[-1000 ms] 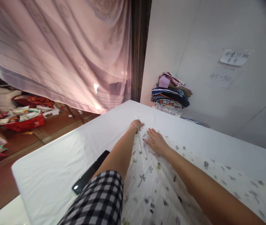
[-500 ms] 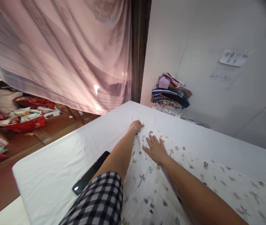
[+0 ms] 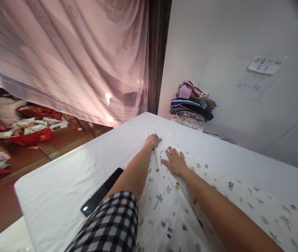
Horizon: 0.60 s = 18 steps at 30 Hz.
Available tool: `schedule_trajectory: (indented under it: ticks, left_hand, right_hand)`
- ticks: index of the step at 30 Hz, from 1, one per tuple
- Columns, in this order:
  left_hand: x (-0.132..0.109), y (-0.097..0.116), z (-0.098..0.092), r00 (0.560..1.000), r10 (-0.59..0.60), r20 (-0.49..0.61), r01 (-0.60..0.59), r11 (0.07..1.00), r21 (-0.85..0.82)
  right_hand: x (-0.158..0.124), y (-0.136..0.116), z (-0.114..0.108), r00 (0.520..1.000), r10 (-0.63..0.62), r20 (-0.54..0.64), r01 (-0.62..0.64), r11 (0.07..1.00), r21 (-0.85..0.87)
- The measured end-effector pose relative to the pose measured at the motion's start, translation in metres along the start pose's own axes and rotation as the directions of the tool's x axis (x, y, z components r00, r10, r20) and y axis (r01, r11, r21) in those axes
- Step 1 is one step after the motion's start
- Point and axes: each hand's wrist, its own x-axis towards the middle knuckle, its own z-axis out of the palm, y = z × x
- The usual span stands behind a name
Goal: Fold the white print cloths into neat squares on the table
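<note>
A white cloth with small printed flowers (image 3: 180,210) lies spread over the white-covered table (image 3: 67,175). My left hand (image 3: 154,139), with a bracelet at the wrist, rests on the far corner of that cloth, its fingers curled down onto the fabric. Just to its right my right hand (image 3: 174,161) lies flat on the cloth, palm down, fingers stretched out and slightly apart. A checked sleeve covers my left upper arm.
A black phone (image 3: 101,192) lies on the table left of my left arm. A stack of folded clothes (image 3: 192,105) stands at the far corner against the white wall. A pink sheer curtain (image 3: 67,59) hangs behind; red trays with goods (image 3: 28,134) sit at left.
My right hand slid back toward me over the cloth, then forward again a little, flattening it. My left hand stayed on the far corner.
</note>
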Motion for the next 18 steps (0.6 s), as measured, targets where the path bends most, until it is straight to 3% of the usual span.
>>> schedule_trajectory:
  ticks: [4,10,14,18]
  left_hand:
    - [0.0,0.0,0.0,1.0,0.0,0.005,0.0,1.0,-0.019]
    - [0.001,0.0,-0.004,0.999,-0.005,0.037,0.007,0.998,-0.064]
    - [-0.005,0.003,-0.017,0.994,-0.028,0.108,0.04,0.993,-0.112]
    - [-0.027,-0.003,-0.035,0.976,-0.072,0.205,0.104,0.983,-0.148]
  right_hand:
    - [-0.004,-0.009,-0.008,0.997,-0.035,-0.069,0.039,0.998,0.057]
    - [-0.01,-0.015,0.011,0.987,-0.142,-0.07,0.138,0.989,-0.053]
    - [-0.009,-0.013,0.013,0.988,-0.135,-0.072,0.131,0.99,-0.059]
    - [-0.009,-0.012,0.01,0.991,-0.123,-0.045,0.12,0.99,-0.068]
